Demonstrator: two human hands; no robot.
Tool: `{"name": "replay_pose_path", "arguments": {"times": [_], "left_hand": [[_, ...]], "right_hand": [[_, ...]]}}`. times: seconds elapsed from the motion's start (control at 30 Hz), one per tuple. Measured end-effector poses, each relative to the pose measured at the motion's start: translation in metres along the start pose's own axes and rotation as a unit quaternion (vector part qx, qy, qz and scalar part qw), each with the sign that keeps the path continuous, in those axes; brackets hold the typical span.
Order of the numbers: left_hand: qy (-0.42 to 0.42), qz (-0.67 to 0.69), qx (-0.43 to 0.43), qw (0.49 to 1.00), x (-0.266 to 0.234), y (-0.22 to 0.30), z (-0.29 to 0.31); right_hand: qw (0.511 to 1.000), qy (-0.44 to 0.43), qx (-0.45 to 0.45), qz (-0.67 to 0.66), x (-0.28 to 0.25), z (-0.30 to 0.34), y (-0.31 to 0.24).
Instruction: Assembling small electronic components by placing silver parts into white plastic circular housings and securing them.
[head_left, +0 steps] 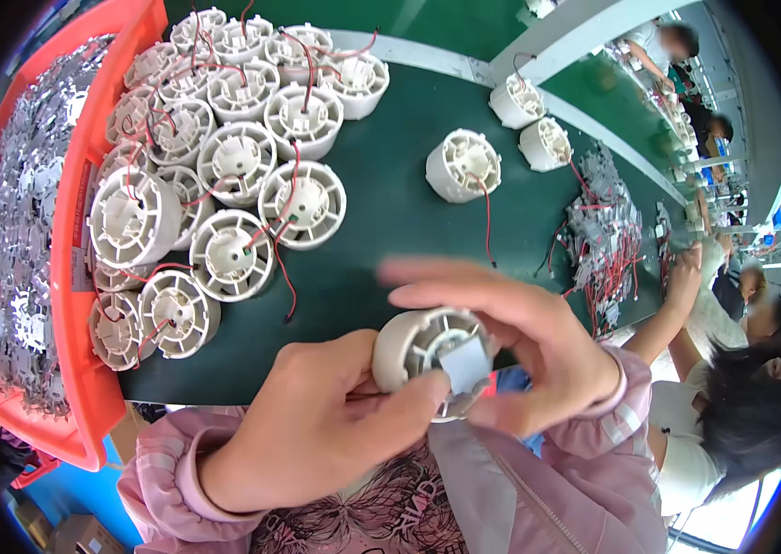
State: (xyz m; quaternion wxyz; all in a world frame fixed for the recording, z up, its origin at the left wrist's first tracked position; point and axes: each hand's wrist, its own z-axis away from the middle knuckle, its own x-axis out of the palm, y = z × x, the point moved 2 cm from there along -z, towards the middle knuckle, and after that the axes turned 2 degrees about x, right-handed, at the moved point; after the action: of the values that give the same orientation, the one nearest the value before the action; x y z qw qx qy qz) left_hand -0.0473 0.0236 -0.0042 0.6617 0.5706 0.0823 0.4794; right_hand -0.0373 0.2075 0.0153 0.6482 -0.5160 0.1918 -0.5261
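Observation:
Low in front of my chest, my left hand (330,411) grips a round white plastic housing (397,355) by its left side. Its open, ribbed face is turned up toward me. A small flat grey metal plate (466,365) lies tilted inside the housing, with my left thumb beside it. Around the right side of the housing curves my right hand (538,346), its fingers stretched out and apart above the rim and its thumb near the lower rim. Those fingertips are blurred, and whether they touch the housing I cannot tell.
Many similar white housings (235,163) with red and black wires crowd the table's left. A red bin (86,369) of metal plates stands beyond them. Three housings (462,166) sit farther right, near a pile of wired parts (603,231). Co-workers sit at the right.

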Motion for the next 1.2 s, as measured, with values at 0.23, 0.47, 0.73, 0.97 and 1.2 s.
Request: {"name": "replay_pose_path", "arguments": {"times": [0.23,0.47,0.73,0.97,1.2], "left_hand": [[-0.050,-0.223,0.111,0.967,-0.003,-0.010,-0.002],[0.165,-0.308,0.308,0.885,-0.022,-0.018,-0.016],[0.060,-0.506,0.330,0.795,-0.026,-0.025,-0.018],[0.115,-0.474,0.340,0.804,-0.023,-0.022,-0.015],[0.100,-0.456,0.305,0.830,-0.026,-0.024,-0.010]], "right_hand": [[0.782,0.003,-0.117,0.612,0.024,0.024,-0.046],[0.738,0.263,-0.332,0.525,-0.038,-0.044,-0.137],[0.631,0.294,-0.044,0.716,-0.176,-0.213,-0.148],[0.702,0.327,-0.125,0.621,-0.188,-0.254,-0.208],[0.604,0.526,-0.021,0.598,-0.265,-0.318,-0.249]]}}
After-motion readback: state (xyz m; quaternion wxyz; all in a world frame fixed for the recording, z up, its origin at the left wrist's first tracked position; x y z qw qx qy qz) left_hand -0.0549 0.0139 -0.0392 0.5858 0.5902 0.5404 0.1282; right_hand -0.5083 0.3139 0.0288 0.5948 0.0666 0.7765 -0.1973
